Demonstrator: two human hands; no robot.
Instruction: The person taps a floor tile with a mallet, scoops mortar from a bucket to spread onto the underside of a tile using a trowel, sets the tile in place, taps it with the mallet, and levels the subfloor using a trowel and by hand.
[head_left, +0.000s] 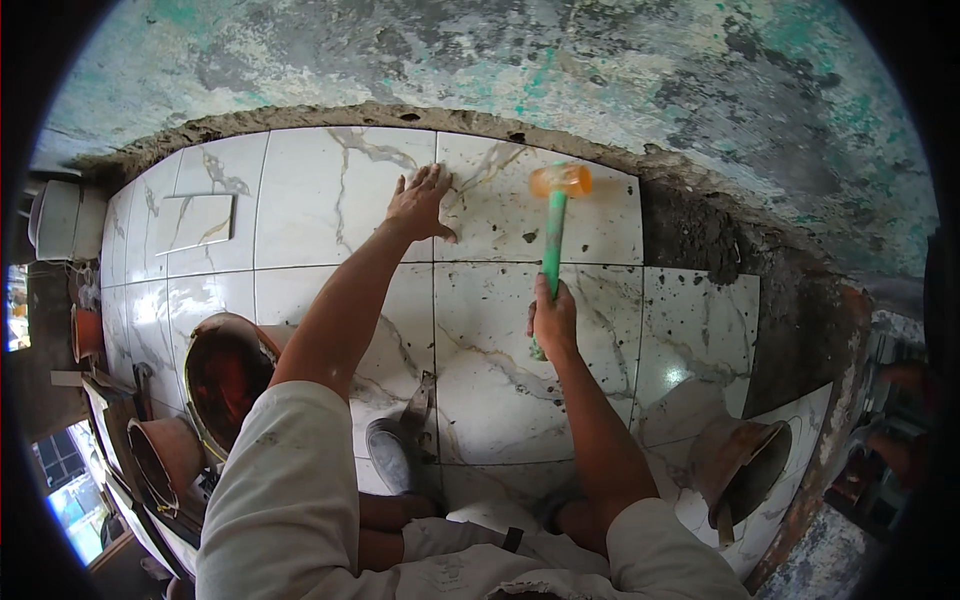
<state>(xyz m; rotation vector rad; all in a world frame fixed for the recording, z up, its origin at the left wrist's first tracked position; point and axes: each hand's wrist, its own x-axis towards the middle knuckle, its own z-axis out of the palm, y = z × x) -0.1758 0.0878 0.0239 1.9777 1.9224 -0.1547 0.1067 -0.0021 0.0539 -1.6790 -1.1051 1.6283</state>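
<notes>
My right hand [553, 320] is closed around the green handle of a rubber mallet [556, 230]. The mallet's orange head is over a white marble-patterned floor tile [606, 228] by the wall; I cannot tell whether it touches. My left hand [418, 207] lies with fingers spread near the joint between that tile and the marbled tile [310, 205] to its left. Dark crumbs of mortar are scattered over the tiles around the mallet. Beyond the struck-side tile's right edge lies a dark patch of rough mortar [690, 228].
A rough wall [480, 60] with peeling green paint runs along the far side. Left of me stand a large bucket [225, 375] and a smaller one [168, 455]; another bucket [738, 462] stands at right. A cut tile piece [200, 221] lies at far left, a trowel [421, 400] by my boot [392, 455].
</notes>
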